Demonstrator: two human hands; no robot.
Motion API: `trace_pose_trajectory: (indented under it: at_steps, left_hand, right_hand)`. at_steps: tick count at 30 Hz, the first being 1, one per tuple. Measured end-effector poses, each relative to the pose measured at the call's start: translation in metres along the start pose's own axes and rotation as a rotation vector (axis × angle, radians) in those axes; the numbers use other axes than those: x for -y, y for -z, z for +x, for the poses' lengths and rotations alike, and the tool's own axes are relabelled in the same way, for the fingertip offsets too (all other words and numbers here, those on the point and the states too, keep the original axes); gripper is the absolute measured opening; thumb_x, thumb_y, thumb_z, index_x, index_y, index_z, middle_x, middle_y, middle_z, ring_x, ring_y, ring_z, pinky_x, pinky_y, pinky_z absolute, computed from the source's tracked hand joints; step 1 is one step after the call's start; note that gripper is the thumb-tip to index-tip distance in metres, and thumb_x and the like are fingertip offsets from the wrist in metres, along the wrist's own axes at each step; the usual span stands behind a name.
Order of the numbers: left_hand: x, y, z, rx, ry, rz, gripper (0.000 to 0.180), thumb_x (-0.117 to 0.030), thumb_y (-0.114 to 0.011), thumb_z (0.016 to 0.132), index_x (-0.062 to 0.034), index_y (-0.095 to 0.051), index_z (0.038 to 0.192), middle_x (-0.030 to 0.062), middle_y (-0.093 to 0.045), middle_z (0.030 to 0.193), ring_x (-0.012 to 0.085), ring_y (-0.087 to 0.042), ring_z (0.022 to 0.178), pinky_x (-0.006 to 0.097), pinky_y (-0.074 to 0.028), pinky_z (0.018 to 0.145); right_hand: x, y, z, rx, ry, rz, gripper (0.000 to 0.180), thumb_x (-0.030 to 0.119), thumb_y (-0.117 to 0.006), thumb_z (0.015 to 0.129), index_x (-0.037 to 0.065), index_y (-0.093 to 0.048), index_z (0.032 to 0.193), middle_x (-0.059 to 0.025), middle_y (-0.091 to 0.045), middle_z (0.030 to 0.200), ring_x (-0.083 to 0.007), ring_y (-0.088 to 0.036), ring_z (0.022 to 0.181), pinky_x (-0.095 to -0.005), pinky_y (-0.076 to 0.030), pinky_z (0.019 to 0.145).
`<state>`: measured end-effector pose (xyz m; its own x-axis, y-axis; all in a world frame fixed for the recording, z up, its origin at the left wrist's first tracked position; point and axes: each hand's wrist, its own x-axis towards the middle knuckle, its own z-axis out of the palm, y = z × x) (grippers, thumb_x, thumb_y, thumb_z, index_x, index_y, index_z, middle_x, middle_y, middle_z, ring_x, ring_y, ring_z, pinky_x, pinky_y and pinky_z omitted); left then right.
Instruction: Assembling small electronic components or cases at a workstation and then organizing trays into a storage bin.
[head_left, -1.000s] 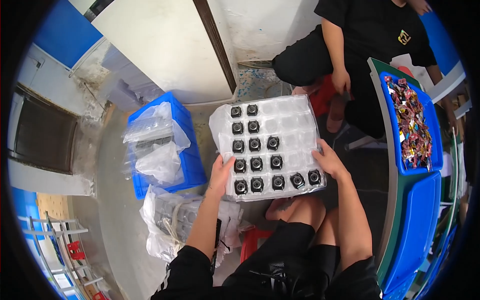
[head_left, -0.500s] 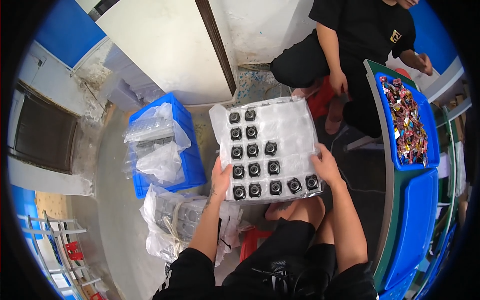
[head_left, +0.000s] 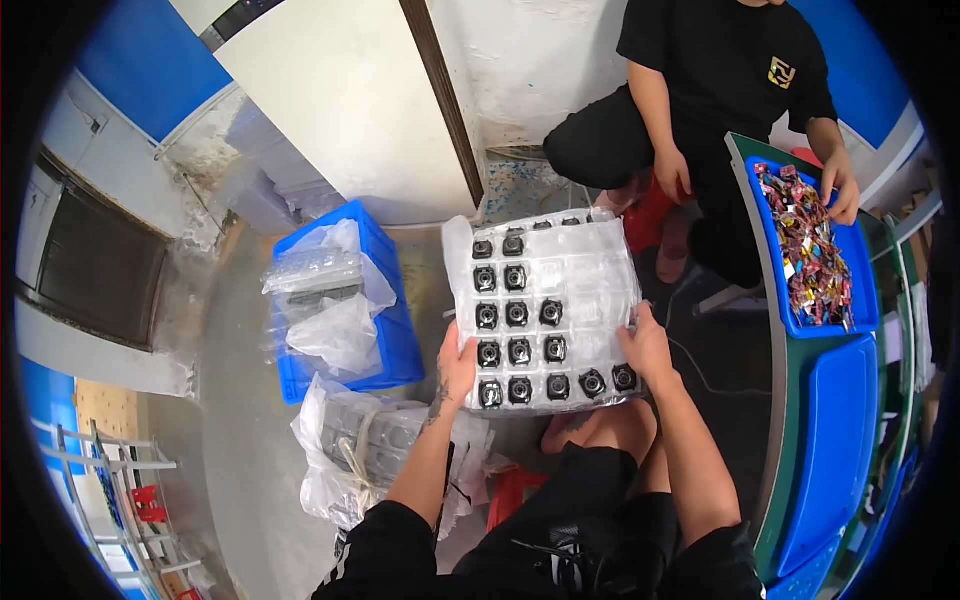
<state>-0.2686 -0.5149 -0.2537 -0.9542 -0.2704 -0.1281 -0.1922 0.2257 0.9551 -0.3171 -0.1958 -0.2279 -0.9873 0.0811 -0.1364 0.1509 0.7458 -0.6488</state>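
Observation:
Both my hands grip a clear plastic compartment tray (head_left: 595, 275) wrapped in thin film, held above my lap. My left hand (head_left: 458, 366) closes on its left edge and my right hand (head_left: 646, 346) on its right edge. Small black parts (head_left: 517, 315), each with a round centre like a watch case, fill the left columns and the near row. The other compartments, toward the far right, hold none. At the far edge more black parts (head_left: 542, 225) show, apparently from a layer beneath. My fingertips under the tray are hidden.
A blue crate (head_left: 405, 345) with plastic film and trays stands at the left. A tied tray bundle (head_left: 385, 445) lies nearer, by a red stool (head_left: 512, 490). On the green table (head_left: 748, 155) at right, a co-worker's hand (head_left: 842, 188) is over a blue bin (head_left: 868, 300) of small wired parts.
The tray has shifted slightly right and nearer in the view, its far edge tipping so parts beneath show there. The co-worker's hand has come down to the blue bin.

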Motion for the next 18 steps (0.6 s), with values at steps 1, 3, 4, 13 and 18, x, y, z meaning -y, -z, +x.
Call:
trace_pose_trajectory:
  at_steps: [1, 3, 4, 13, 18]
  left_hand:
    - [-0.001, 0.000, 0.000, 0.009, 0.090, -0.114, 0.044, -0.003, -0.052, 0.093, -0.0023, -0.044, 0.136, 0.0099, -0.059, 0.125, 0.0201, -0.057, 0.112, 0.031, -0.042, 0.096]
    - [-0.001, 0.003, 0.003, 0.045, 0.155, -0.245, 0.044, -0.002, -0.052, 0.093, -0.0028, -0.044, 0.136, 0.0095, -0.059, 0.126, 0.0191, -0.057, 0.112, 0.031, -0.043, 0.096]
    - [-0.001, 0.003, 0.004, 0.083, 0.220, -0.377, 0.044, -0.002, -0.052, 0.092, -0.0034, -0.044, 0.136, 0.0090, -0.059, 0.126, 0.0182, -0.057, 0.112, 0.031, -0.044, 0.095]
    - [0.002, 0.007, -0.004, 0.122, 0.140, -0.328, 0.045, 0.001, -0.051, 0.092, -0.0022, -0.043, 0.137, 0.0080, -0.059, 0.126, 0.0165, -0.055, 0.113, 0.030, -0.043, 0.096]
    - [0.012, 0.017, -0.012, 0.042, -0.066, -0.008, 0.044, 0.002, -0.050, 0.091, -0.0017, -0.045, 0.135, 0.0086, -0.059, 0.125, 0.0158, -0.055, 0.113, 0.029, -0.042, 0.097]
  right_hand:
    - [-0.010, -0.002, 0.003, -0.044, 0.013, 0.069, 0.036, 0.018, -0.070, 0.079, -0.001, -0.052, 0.105, -0.0254, -0.066, 0.083, -0.0413, -0.066, 0.080, -0.0456, -0.051, 0.071]
    - [-0.026, 0.004, 0.011, 0.078, -0.023, 0.172, 0.036, 0.022, -0.071, 0.080, -0.002, -0.055, 0.101, -0.0194, -0.065, 0.080, -0.0342, -0.064, 0.073, -0.0417, -0.050, 0.068]
    - [-0.033, 0.007, 0.015, 0.200, -0.059, 0.273, 0.037, 0.026, -0.073, 0.080, -0.003, -0.058, 0.098, -0.0135, -0.065, 0.076, -0.0271, -0.063, 0.067, -0.0378, -0.050, 0.065]
    - [-0.032, -0.007, 0.020, 0.142, -0.052, 0.417, 0.040, 0.017, -0.065, 0.081, 0.000, -0.057, 0.117, -0.0132, -0.065, 0.075, -0.0276, -0.064, 0.068, -0.0359, -0.051, 0.071]
    - [0.006, 0.003, 0.000, 0.015, -0.029, 0.049, 0.040, 0.015, -0.064, 0.078, -0.001, -0.058, 0.115, -0.0246, -0.066, 0.082, -0.0379, -0.066, 0.078, -0.0418, -0.051, 0.076]
